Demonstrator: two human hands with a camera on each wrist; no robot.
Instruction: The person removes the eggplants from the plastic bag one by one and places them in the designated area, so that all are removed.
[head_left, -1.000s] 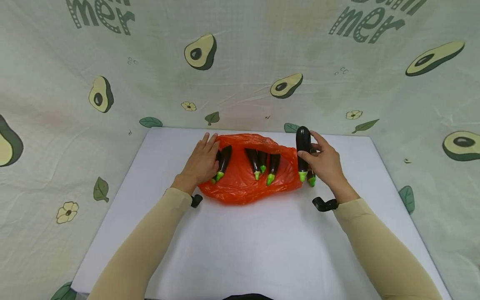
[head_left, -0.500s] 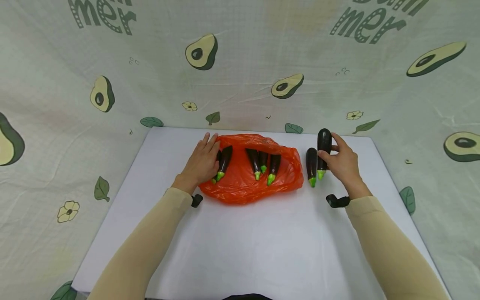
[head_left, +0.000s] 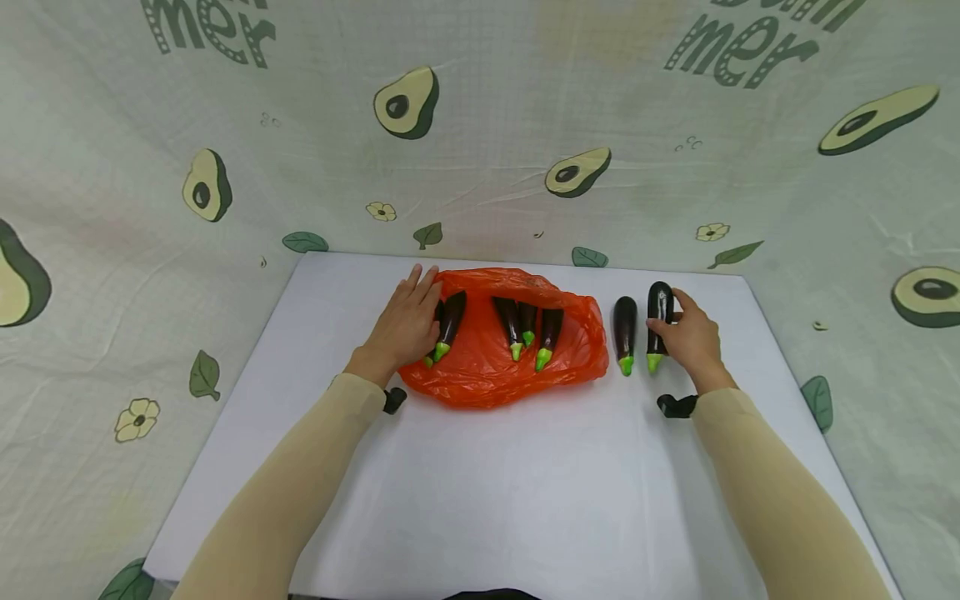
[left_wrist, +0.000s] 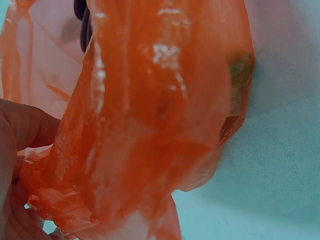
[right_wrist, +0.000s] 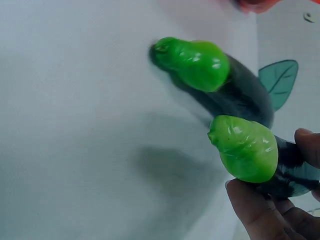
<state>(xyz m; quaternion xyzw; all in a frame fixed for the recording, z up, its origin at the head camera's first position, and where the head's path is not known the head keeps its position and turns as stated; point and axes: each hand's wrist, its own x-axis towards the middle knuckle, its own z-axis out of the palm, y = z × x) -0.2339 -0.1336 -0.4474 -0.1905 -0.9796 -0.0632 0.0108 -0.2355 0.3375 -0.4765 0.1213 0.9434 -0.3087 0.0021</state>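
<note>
A dark purple eggplant [head_left: 659, 307] with a green cap is pinched between the thumb and fingers of my right hand [head_left: 693, 337]. In the right wrist view, a shadow on the table lies below the held eggplant [right_wrist: 247, 150]. Just left of it, a second eggplant [head_left: 625, 329] lies on the table. My left hand [head_left: 405, 323] holds the left edge of an open red plastic bag [head_left: 480, 392], with crumpled plastic between thumb and fingers in the left wrist view. Inside the bag lie several more eggplants [head_left: 550, 333], some partly hidden.
A white table [head_left: 495, 500] bears the bag and the eggplants. Behind it hangs a pale cloth [head_left: 480, 100] printed with avocados, leaves and flowers, close to the table's back edge.
My right hand has carried its eggplant from the bag's right edge to the right, past the eggplant on the table, then lowered it. My left hand has stayed on the bag.
</note>
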